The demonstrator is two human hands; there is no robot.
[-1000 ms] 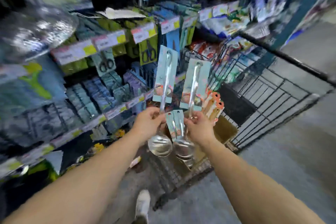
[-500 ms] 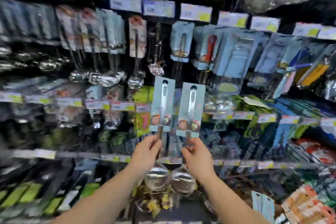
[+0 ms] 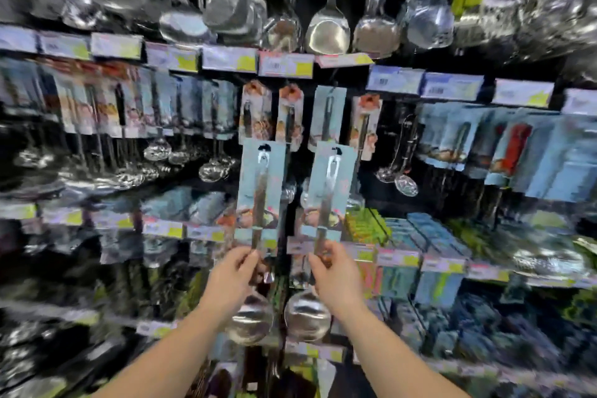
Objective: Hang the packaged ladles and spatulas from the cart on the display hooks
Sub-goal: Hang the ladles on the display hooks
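I hold two packaged steel ladles upright before the display wall. My left hand [image 3: 231, 281] pinches the handle of the left ladle [image 3: 260, 200], whose pale blue card has a hang hole at its top and whose bowl hangs below my wrist. My right hand [image 3: 336, 278] pinches the handle of the right ladle [image 3: 329, 200], which looks the same. Both card tops sit just below a row of carded utensils [image 3: 328, 116] hanging on hooks. The cart is out of view.
Bare steel ladles and turners [image 3: 326, 29] hang along the top row. Strips of price labels [image 3: 284, 64] run across the wall. More carded ladles [image 3: 181, 113] hang to the left and blue packages [image 3: 504, 145] to the right. The picture is blurred.
My view has swung from the cart and then up the display wall. Both hands have lifted the two ladles higher, up to the row of carded utensils.
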